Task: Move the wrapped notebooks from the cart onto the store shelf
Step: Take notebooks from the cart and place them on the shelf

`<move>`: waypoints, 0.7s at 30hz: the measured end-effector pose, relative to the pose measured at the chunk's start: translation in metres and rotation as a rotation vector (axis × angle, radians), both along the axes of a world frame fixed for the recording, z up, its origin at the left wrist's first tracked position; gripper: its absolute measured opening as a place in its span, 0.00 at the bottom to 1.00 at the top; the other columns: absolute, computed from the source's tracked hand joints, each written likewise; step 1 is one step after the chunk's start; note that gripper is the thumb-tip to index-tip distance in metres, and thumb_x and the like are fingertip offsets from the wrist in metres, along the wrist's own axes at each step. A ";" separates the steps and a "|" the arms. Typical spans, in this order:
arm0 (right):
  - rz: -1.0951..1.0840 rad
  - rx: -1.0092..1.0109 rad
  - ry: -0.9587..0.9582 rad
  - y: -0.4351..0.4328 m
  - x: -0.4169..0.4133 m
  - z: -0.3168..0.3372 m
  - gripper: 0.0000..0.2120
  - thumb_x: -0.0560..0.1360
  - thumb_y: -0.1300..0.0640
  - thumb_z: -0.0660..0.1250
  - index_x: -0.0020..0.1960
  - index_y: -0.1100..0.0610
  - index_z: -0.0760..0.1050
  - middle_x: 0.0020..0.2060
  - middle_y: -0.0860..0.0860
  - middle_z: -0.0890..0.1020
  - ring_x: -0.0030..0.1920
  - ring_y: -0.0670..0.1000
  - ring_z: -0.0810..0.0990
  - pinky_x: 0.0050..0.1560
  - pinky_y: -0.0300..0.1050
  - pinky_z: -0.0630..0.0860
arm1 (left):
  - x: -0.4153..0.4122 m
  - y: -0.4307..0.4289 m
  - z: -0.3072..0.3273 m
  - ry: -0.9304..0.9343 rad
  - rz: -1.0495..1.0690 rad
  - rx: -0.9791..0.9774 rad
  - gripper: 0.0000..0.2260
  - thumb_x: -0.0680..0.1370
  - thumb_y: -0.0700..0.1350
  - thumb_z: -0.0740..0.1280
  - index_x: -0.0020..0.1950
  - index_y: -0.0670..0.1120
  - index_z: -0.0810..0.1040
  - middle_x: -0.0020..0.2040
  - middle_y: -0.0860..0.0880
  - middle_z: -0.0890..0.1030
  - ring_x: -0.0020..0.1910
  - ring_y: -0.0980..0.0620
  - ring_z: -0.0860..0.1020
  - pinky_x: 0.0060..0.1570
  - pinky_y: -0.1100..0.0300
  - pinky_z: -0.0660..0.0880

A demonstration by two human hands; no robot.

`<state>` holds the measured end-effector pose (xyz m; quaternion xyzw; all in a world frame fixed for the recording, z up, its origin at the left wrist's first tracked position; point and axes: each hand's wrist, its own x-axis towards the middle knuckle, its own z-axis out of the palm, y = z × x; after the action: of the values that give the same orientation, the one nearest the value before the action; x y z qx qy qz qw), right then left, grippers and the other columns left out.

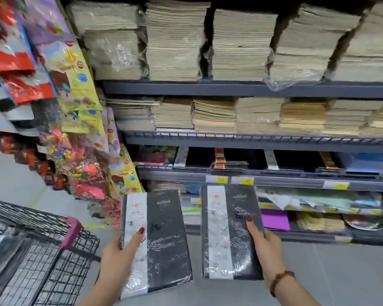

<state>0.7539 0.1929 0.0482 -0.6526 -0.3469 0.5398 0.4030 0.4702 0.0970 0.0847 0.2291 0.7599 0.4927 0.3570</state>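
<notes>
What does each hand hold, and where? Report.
Left hand grips the left wrapped notebook by its left edge; right hand grips the right wrapped notebook by its right edge, thumbs on covers.

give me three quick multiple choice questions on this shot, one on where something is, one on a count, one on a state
1. Where is the cart?
A) lower left of the view
B) far right
C) on the top shelf

2. How many wrapped notebooks are held?
A) one
B) two
C) four

3. What is the right hand doing?
A) hanging empty
B) resting on the cart
C) gripping a notebook

Answers:
1 A, its wire basket fills the lower left corner.
2 B, the left hand holds one and the right hand the other.
3 C, its thumb presses on the black cover.
</notes>
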 end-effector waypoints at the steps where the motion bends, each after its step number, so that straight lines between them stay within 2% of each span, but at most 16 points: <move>1: 0.016 -0.012 -0.005 0.007 -0.006 -0.001 0.14 0.72 0.46 0.71 0.42 0.58 0.79 0.40 0.55 0.84 0.46 0.57 0.82 0.53 0.52 0.76 | -0.005 0.004 -0.002 -0.010 0.021 -0.006 0.15 0.73 0.53 0.71 0.56 0.47 0.77 0.43 0.47 0.84 0.35 0.46 0.78 0.31 0.57 0.72; 4: 0.039 -0.040 -0.029 0.026 -0.027 -0.005 0.17 0.70 0.43 0.71 0.42 0.58 0.81 0.40 0.58 0.85 0.45 0.60 0.83 0.55 0.59 0.77 | -0.020 0.020 -0.007 -0.030 0.048 -0.021 0.14 0.73 0.54 0.71 0.55 0.49 0.77 0.44 0.48 0.84 0.29 0.50 0.73 0.26 0.60 0.69; 6: 0.049 -0.070 -0.035 0.038 -0.041 -0.005 0.16 0.70 0.44 0.71 0.44 0.57 0.81 0.41 0.57 0.85 0.45 0.59 0.83 0.54 0.60 0.78 | -0.030 0.031 -0.011 -0.048 0.033 -0.021 0.14 0.74 0.53 0.71 0.55 0.49 0.77 0.41 0.49 0.83 0.26 0.55 0.71 0.24 0.54 0.70; 7: 0.055 -0.081 -0.028 0.045 -0.048 -0.004 0.15 0.71 0.45 0.71 0.46 0.57 0.81 0.42 0.58 0.85 0.45 0.59 0.83 0.53 0.58 0.78 | -0.036 0.037 -0.012 -0.052 0.035 -0.021 0.14 0.74 0.53 0.71 0.55 0.49 0.78 0.39 0.49 0.81 0.25 0.57 0.70 0.24 0.53 0.70; 9: 0.058 -0.085 -0.019 0.059 -0.063 0.000 0.14 0.72 0.47 0.71 0.47 0.58 0.81 0.42 0.58 0.85 0.45 0.59 0.84 0.50 0.54 0.80 | -0.047 0.048 -0.018 -0.049 0.028 -0.030 0.14 0.73 0.54 0.71 0.55 0.49 0.78 0.37 0.51 0.80 0.26 0.57 0.71 0.25 0.58 0.69; 12: 0.065 -0.064 -0.035 0.085 -0.084 0.000 0.14 0.72 0.47 0.71 0.48 0.59 0.80 0.41 0.55 0.85 0.44 0.57 0.83 0.46 0.50 0.80 | -0.059 0.067 -0.027 -0.069 0.014 -0.019 0.12 0.74 0.51 0.71 0.54 0.49 0.77 0.43 0.51 0.83 0.31 0.56 0.75 0.28 0.61 0.70; 15: 0.074 -0.094 -0.011 0.114 -0.102 -0.011 0.16 0.72 0.47 0.71 0.47 0.60 0.81 0.39 0.55 0.85 0.41 0.56 0.84 0.41 0.47 0.80 | -0.068 0.087 -0.040 -0.088 0.014 -0.020 0.10 0.74 0.50 0.71 0.52 0.49 0.79 0.43 0.50 0.84 0.26 0.60 0.76 0.26 0.64 0.70; 17: 0.065 -0.111 0.029 0.133 -0.113 -0.020 0.15 0.72 0.47 0.71 0.47 0.59 0.81 0.40 0.55 0.86 0.41 0.56 0.85 0.40 0.45 0.80 | -0.071 0.099 -0.054 -0.100 0.026 -0.039 0.09 0.74 0.51 0.71 0.50 0.49 0.79 0.40 0.50 0.84 0.25 0.60 0.75 0.25 0.63 0.69; 19: 0.042 -0.119 0.056 0.153 -0.122 -0.032 0.13 0.72 0.48 0.71 0.46 0.59 0.81 0.41 0.54 0.86 0.41 0.54 0.85 0.41 0.45 0.80 | -0.071 0.109 -0.071 -0.136 0.048 -0.054 0.12 0.72 0.54 0.72 0.52 0.51 0.78 0.43 0.49 0.85 0.28 0.56 0.76 0.28 0.59 0.69; 21: 0.036 -0.125 0.077 0.169 -0.130 -0.045 0.12 0.72 0.49 0.71 0.43 0.58 0.81 0.38 0.51 0.86 0.38 0.51 0.84 0.38 0.42 0.79 | -0.071 0.118 -0.090 -0.146 0.080 -0.055 0.13 0.71 0.55 0.73 0.52 0.53 0.78 0.43 0.51 0.85 0.29 0.54 0.75 0.31 0.58 0.69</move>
<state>0.6242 0.3616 0.0034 -0.6488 -0.3086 0.5923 0.3647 0.3989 0.2154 -0.0052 0.1521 0.7535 0.5008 0.3979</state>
